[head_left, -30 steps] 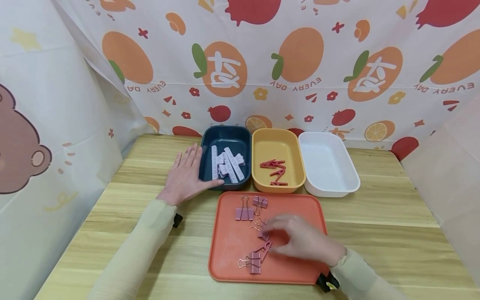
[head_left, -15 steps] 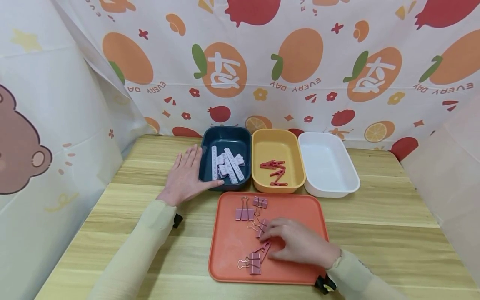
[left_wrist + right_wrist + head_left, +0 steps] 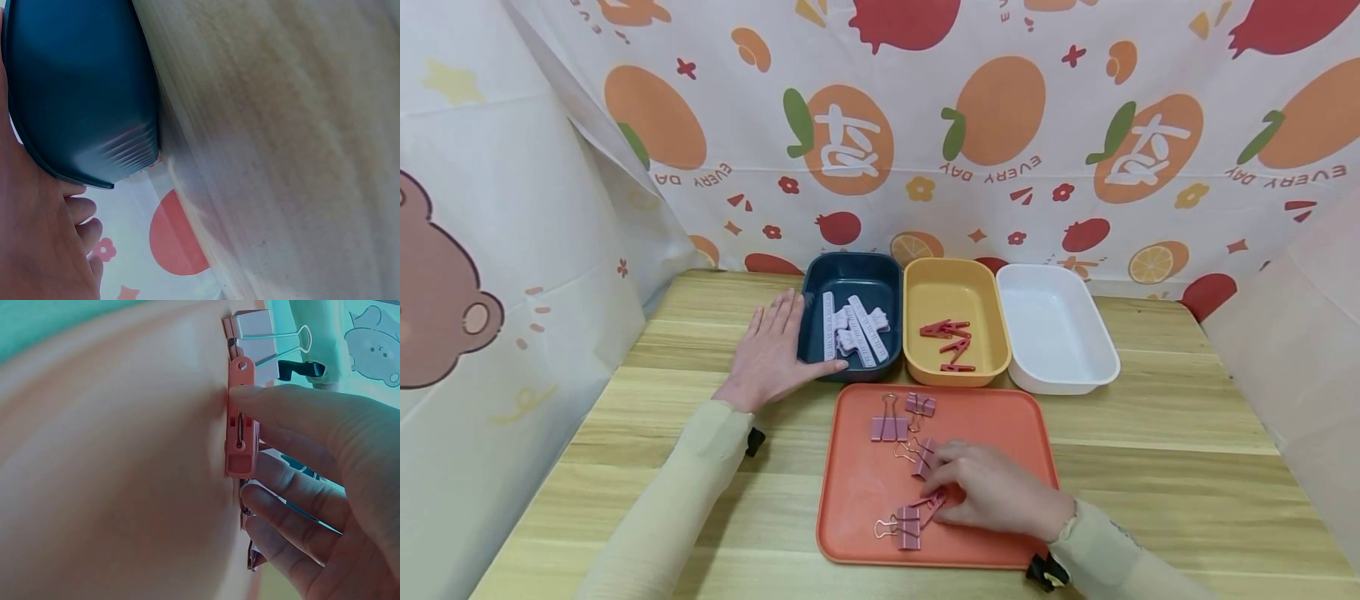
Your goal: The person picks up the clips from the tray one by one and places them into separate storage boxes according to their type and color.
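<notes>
My right hand [image 3: 992,492] reaches over the orange tray [image 3: 1000,417] and pinches a red clothespin [image 3: 241,425] between thumb and index finger. In the right wrist view the thumb presses near one end, and the clothespin stays close against the tray. Pink binder clips with wire handles surround it: one [image 3: 908,529] below, one [image 3: 923,458] above, and others [image 3: 889,429] near the tray's far edge. My left hand [image 3: 767,354] lies spread with straight fingers against the left side of the dark blue bin [image 3: 853,265], its thumb over the near rim.
Pale lilac ruler-shaped clips [image 3: 857,329] lie in the blue bin. Beside it the yellow bin [image 3: 951,283] holds several red clothespins [image 3: 955,343], and a white bin [image 3: 1056,325] stands to its right. A printed curtain [image 3: 917,125] hangs behind the wooden table [image 3: 1180,467].
My right hand has lowered slightly toward the near side of the tray, its fingers closing on the red clothespin, which has turned a little. The left hand has stayed put.
</notes>
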The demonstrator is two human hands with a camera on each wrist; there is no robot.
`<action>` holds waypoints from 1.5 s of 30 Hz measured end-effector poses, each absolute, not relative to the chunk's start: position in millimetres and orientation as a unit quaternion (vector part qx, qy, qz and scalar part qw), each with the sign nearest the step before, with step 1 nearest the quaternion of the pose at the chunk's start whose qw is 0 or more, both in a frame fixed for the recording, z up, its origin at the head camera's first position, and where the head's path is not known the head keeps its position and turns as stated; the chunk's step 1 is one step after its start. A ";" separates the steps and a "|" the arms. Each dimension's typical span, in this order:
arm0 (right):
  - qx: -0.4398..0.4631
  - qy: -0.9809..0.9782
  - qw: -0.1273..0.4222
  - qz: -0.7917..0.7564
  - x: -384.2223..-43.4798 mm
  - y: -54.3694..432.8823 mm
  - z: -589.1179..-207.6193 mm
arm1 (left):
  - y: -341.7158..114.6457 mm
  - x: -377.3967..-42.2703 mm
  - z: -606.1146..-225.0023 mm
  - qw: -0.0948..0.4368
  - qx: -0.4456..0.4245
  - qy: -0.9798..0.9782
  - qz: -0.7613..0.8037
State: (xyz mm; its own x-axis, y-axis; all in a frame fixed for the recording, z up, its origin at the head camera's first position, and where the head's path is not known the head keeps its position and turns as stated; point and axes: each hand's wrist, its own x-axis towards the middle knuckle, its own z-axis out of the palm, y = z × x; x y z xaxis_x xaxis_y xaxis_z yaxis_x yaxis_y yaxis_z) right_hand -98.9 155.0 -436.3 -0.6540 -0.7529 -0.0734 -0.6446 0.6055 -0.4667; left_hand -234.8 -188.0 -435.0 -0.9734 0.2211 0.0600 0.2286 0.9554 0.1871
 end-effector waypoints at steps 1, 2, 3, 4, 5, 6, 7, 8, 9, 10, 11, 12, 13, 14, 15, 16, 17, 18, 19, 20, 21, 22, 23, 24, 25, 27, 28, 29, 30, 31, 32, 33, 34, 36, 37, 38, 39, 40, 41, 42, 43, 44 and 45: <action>-0.396 0.886 0.129 -0.204 -99.3 155.7 -436.6 | -188.0 -234.7 -435.1 0.020 -0.114 -0.989 -0.097; -0.398 0.885 0.126 -0.206 -99.7 156.6 -436.8 | -187.8 -234.4 -435.0 0.021 -0.114 -0.989 -0.096; -0.400 0.885 0.121 -0.206 -100.2 157.8 -437.3 | -187.8 -234.2 -434.9 0.022 -0.114 -0.989 -0.096; -0.402 0.884 0.118 -0.209 -100.8 159.0 -437.7 | -187.8 -234.0 -434.8 0.022 -0.115 -0.988 -0.098; -0.403 0.883 0.116 -0.212 -101.4 160.8 -438.1 | -187.7 -233.7 -434.7 0.023 -0.115 -0.988 -0.098; -0.404 0.882 0.113 -0.215 -102.1 162.6 -438.3 | -187.7 -233.5 -434.5 0.023 -0.115 -0.988 -0.099; -0.404 0.882 0.111 -0.217 -102.8 164.4 -438.6 | -187.7 -233.4 -434.3 0.023 -0.116 -0.988 -0.099; -0.402 0.882 0.111 -0.220 -103.5 166.2 -438.6 | -187.7 -233.4 -434.1 0.023 -0.116 -0.988 -0.101; -0.399 0.883 0.113 -0.222 -104.2 168.0 -438.8 | -187.8 -233.6 -434.0 0.022 -0.116 -0.988 -0.101; -0.394 0.884 0.114 -0.224 -104.8 169.6 -438.9 | -187.9 -233.8 -434.0 0.021 -0.116 -0.988 -0.101; -0.390 0.885 0.115 -0.225 -105.3 171.1 -438.9 | -187.9 -234.0 -433.9 0.021 -0.115 -0.988 -0.101; -0.387 0.887 0.114 -0.225 -105.7 172.3 -438.8 | -187.9 -234.1 -433.8 0.020 -0.115 -0.988 -0.101; -0.384 0.888 0.115 -0.226 -105.9 173.4 -438.9 | -188.0 -234.3 -433.7 0.020 -0.116 -0.988 -0.101; -0.380 0.889 0.116 -0.228 -106.0 174.3 -438.9 | -188.0 -234.4 -433.7 0.019 -0.115 -0.988 -0.101; -0.377 0.890 0.116 -0.230 -105.9 175.1 -438.9 | -188.1 -234.5 -433.7 0.019 -0.115 -0.988 -0.101; -0.375 0.890 0.116 -0.231 -105.8 175.7 -438.7 | -188.2 -234.6 -433.5 0.019 -0.115 -0.988 -0.100; -0.373 0.890 0.115 -0.233 -105.6 176.2 -438.4 | -188.3 -234.5 -433.4 0.020 -0.116 -0.988 -0.100; -0.373 0.890 0.114 -0.235 -105.3 176.5 -438.2 | -188.5 -234.6 -433.5 0.020 -0.117 -0.988 -0.100; -0.372 0.890 0.113 -0.236 -105.2 177.0 -438.0 | -188.7 -234.6 -433.5 0.021 -0.118 -0.988 -0.100; -0.371 0.891 0.111 -0.238 -105.1 177.3 -437.8 | -188.9 -234.6 -433.5 0.022 -0.118 -0.988 -0.099; -0.371 0.891 0.109 -0.239 -105.0 177.7 -437.6 | -189.0 -234.6 -433.5 0.023 -0.119 -0.988 -0.098; -0.370 0.891 0.107 -0.240 -105.0 178.0 -437.3 | -188.9 -234.5 -433.4 0.023 -0.120 -0.988 -0.098; -0.370 0.891 0.106 -0.241 -105.1 178.3 -437.1 | -188.9 -234.6 -433.4 0.023 -0.121 -0.988 -0.098; -0.371 0.890 0.103 -0.243 -105.4 178.6 -437.1 | -188.9 -234.6 -433.3 0.022 -0.121 -0.988 -0.098; -0.370 0.891 0.102 -0.244 -105.6 178.9 -436.9 | -188.8 -234.6 -433.1 0.022 -0.121 -0.988 -0.098; -0.370 0.890 0.099 -0.247 -106.3 179.2 -436.1 | -188.6 -234.6 -433.1 0.021 -0.121 -0.988 -0.099; -0.368 0.890 0.100 -0.250 -106.6 179.5 -435.4 | -188.6 -234.7 -433.2 0.021 -0.121 -0.987 -0.099; -0.367 0.890 0.101 -0.252 -107.0 179.8 -434.9 | -188.5 -234.6 -433.4 0.021 -0.121 -0.987 -0.099; -0.365 0.889 0.103 -0.257 -107.5 179.9 -434.1 | -188.5 -234.6 -433.7 0.021 -0.121 -0.987 -0.100; -0.360 0.890 0.106 -0.259 -107.8 180.1 -433.1 | -188.5 -234.5 -433.9 0.022 -0.120 -0.987 -0.100; -0.358 0.889 0.108 -0.264 -108.3 180.3 -432.2 | -188.5 -234.5 -434.1 0.022 -0.120 -0.987 -0.101; -0.355 0.889 0.110 -0.269 -108.8 180.8 -431.4 | -188.4 -234.4 -434.2 0.023 -0.120 -0.987 -0.101; -0.353 0.888 0.109 -0.275 -109.4 181.2 -430.6 | -188.4 -234.4 -434.2 0.023 -0.120 -0.987 -0.101; -0.350 0.885 0.105 -0.288 -110.4 181.9 -429.2 | -188.4 -234.2 -434.1 0.023 -0.119 -0.987 -0.102; -0.349 0.884 0.102 -0.293 -111.0 182.5 -428.5 | -188.4 -234.2 -434.0 0.023 -0.119 -0.987 -0.102; -0.348 0.883 0.099 -0.300 -111.8 183.0 -428.0 | -188.5 -234.3 -434.0 0.023 -0.119 -0.987 -0.101; -0.345 0.882 0.098 -0.307 -112.5 183.6 -427.4 | -188.5 -234.3 -434.1 0.022 -0.119 -0.988 -0.101; -0.342 0.880 0.098 -0.314 -113.2 184.2 -426.8 | -188.5 -234.4 -434.1 0.023 -0.119 -0.988 -0.100; -0.338 0.881 0.096 -0.318 -113.9 184.8 -426.1 | -188.5 -234.5 -434.2 0.023 -0.119 -0.988 -0.100; -0.336 0.879 0.094 -0.325 -114.7 185.3 -425.3 | -188.5 -234.5 -434.2 0.023 -0.119 -0.988 -0.100; -0.336 0.878 0.088 -0.329 -115.8 185.8 -424.6 | -188.5 -234.5 -434.2 0.023 -0.119 -0.988 -0.100; -0.336 0.877 0.080 -0.333 -116.9 186.3 -423.9 | -188.5 -234.5 -434.2 0.023 -0.118 -0.988 -0.100; -0.337 0.877 0.071 -0.335 -118.0 186.9 -422.9 | -188.4 -234.5 -434.1 0.024 -0.118 -0.988 -0.100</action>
